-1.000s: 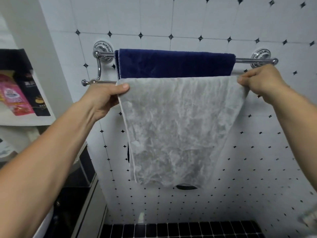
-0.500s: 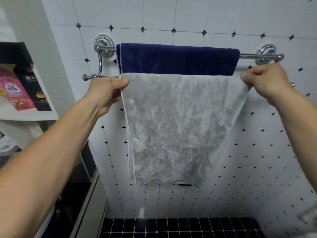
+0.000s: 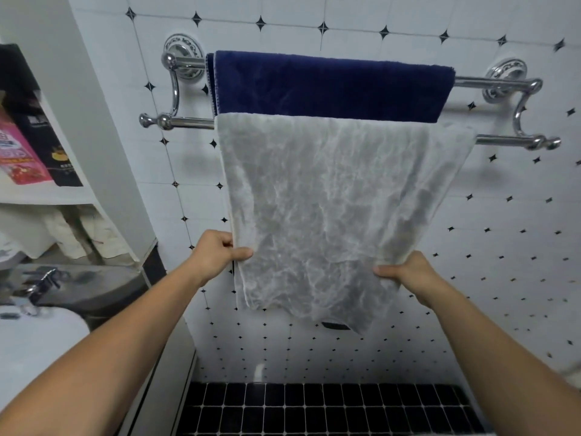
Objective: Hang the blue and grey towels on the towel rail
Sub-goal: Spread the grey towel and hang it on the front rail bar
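A chrome double towel rail (image 3: 185,122) is fixed to the tiled wall. The blue towel (image 3: 330,86) hangs over its upper, rear bar. The grey towel (image 3: 330,199) is draped over the lower, front bar and hangs down in front of the blue one. My left hand (image 3: 217,256) pinches the grey towel's left edge near its lower end. My right hand (image 3: 408,273) grips the right edge at about the same height. Only a dark sliver of the blue towel's bottom shows below the grey one.
White shelves at the left hold a pink packet (image 3: 19,152) and a black carton (image 3: 53,146). Below them are a chrome tap (image 3: 41,283) and a white basin edge (image 3: 41,338). Black floor tiles (image 3: 314,407) lie under the towels.
Both hands have let go of the grey towel's top corners at the rail and moved down to grip its side edges near the bottom. The view shifted, showing the rail's right end.
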Demonstrator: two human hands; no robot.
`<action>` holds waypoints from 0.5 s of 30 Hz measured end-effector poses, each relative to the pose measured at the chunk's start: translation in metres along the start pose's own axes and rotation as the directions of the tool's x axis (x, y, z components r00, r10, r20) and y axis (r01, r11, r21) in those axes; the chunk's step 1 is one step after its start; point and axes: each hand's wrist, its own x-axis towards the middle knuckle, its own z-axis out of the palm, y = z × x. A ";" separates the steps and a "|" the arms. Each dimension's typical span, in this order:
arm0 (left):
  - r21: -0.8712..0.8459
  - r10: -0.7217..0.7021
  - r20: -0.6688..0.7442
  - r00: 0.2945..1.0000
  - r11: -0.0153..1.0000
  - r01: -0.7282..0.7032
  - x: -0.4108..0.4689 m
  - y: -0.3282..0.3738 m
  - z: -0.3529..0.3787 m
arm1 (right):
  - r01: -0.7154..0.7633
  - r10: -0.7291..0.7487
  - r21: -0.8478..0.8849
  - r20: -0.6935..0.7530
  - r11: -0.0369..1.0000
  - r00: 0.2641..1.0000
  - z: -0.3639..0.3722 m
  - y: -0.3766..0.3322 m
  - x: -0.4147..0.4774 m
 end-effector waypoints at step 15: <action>0.050 -0.078 0.152 0.985 0.996 0.071 -0.008 -0.062 0.040 | -0.010 0.055 -0.147 0.301 0.989 0.952 0.023 0.092 0.002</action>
